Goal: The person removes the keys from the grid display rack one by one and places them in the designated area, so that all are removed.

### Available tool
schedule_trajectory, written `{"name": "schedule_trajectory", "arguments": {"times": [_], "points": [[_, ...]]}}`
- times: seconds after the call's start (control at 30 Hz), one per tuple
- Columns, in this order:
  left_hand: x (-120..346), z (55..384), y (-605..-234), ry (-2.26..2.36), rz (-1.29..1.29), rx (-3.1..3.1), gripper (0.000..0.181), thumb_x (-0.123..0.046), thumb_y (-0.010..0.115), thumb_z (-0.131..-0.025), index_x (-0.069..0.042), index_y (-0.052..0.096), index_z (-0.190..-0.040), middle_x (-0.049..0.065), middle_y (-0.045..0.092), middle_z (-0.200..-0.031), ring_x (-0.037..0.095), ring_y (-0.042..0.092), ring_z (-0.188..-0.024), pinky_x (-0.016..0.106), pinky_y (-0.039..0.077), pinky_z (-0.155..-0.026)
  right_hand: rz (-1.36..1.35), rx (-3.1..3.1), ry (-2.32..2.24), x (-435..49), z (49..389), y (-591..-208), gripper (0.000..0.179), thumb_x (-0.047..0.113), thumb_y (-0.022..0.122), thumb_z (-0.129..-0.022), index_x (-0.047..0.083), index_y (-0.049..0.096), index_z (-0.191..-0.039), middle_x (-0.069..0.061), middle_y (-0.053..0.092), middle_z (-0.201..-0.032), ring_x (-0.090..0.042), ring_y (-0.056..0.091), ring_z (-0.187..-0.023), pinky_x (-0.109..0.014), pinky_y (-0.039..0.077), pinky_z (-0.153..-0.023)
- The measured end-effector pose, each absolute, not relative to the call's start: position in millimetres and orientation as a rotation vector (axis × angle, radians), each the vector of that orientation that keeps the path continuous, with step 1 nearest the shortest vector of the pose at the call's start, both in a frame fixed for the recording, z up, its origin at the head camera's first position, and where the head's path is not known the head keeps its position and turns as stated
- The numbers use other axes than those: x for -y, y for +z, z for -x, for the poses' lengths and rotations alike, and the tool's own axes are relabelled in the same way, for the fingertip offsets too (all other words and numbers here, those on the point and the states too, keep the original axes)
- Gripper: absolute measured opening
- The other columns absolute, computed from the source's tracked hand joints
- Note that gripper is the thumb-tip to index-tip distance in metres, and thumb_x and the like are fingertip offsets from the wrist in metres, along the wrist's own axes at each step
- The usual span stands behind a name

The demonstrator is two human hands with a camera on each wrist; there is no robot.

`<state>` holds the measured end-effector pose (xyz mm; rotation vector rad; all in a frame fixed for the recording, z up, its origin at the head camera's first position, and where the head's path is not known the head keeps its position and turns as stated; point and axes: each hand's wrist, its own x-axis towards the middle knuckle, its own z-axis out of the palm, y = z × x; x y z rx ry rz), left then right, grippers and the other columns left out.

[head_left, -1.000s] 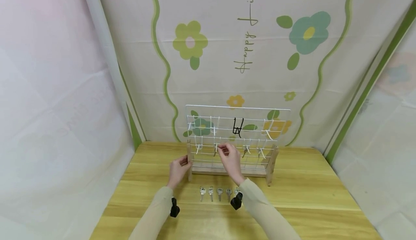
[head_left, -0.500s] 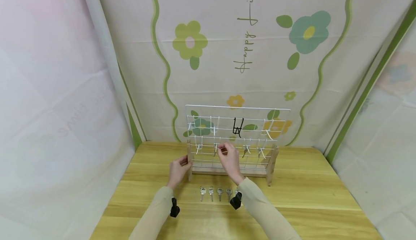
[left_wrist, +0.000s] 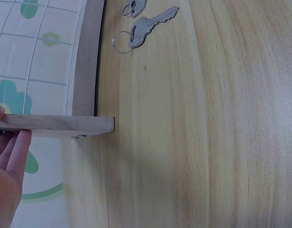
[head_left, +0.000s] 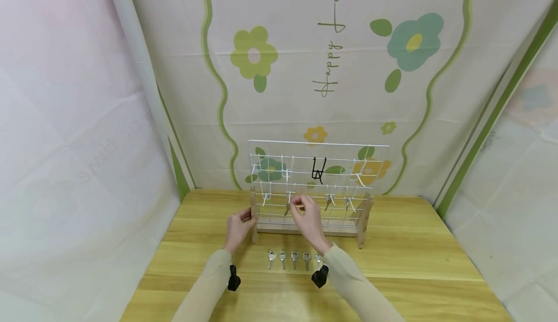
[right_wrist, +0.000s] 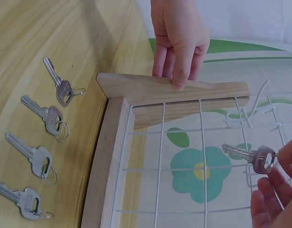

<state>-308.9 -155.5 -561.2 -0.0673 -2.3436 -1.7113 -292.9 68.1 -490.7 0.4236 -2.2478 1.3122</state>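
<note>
A white wire rack (head_left: pixel 301 143) with wooden side supports stands on the table. My left hand (head_left: pixel 239 226) holds the left support (left_wrist: pixel 55 122), thumb on one face and fingers on the other. In front of the lower hook row, my right hand (head_left: pixel 308 218) pinches a key (right_wrist: pixel 262 159) at its ring end, the blade pointing away from the fingers. This key sits close by a white hook (head_left: pixel 289 197) in the head view. The fingertips partly cover the ring. Other keys (head_left: pixel 329 202) hang on hooks toward the right of that row.
Several keys with rings (head_left: pixel 294 259) lie in a row on the wooden table (head_left: pixel 414 249) before the rack. A black hook (head_left: pixel 318 171) and white hooks (head_left: pixel 359 179) hang on the upper wires. A flowered cloth (head_left: pixel 279 104) rises behind.
My right hand has shifted slightly downward at the rack, and more of the key shows below the hook. The left hand keeps its hold on the support.
</note>
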Motion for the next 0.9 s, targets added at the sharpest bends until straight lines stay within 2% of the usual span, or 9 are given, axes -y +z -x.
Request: {"name": "schedule_trajectory", "arguments": {"times": [0.23, 0.53, 0.9], "points": [[154.9, 307.6, -561.2, -1.726, 0.049, 2.342, 0.037, 0.000, 0.071, -0.088, 0.010, 0.064, -0.123, 0.029, 0.068, -0.119, 0.039, 0.070, -0.107, 0.035, 0.062, -0.087, -0.455, 2.213, 1.359, -71.3, 285.0, -487.7, 0.002, 0.002, 0.068, -0.087, 0.003, 0.068, -0.089, -0.009, 0.071, -0.089, -0.020, 0.067, -0.079, -0.021, 0.059, -0.067], [154.6, 307.3, -562.8, -1.711, 0.051, 2.341, 0.037, 0.000, 0.071, -0.088, 0.010, 0.064, -0.123, 0.028, 0.068, -0.119, 0.039, 0.070, -0.107, 0.036, 0.062, -0.086, -0.449, 2.233, 1.437, -77.5, 273.2, -484.4, 0.005, 0.000, 0.070, -0.085, 0.003, 0.068, -0.088, -0.008, 0.071, -0.087, -0.018, 0.066, -0.078, -0.020, 0.060, -0.069], [154.5, 309.3, -563.1, -1.716, 0.033, 2.335, 0.036, 0.002, 0.070, -0.088, 0.012, 0.064, -0.121, 0.030, 0.069, -0.117, 0.039, 0.070, -0.107, 0.034, 0.063, -0.085, -0.387, 2.281, 1.442, -105.0, 259.4, -513.2, 0.007, 0.005, 0.070, -0.088, -0.001, 0.068, -0.086, -0.008, 0.071, -0.082, -0.006, 0.063, -0.071, -0.017, 0.057, -0.063]]}}
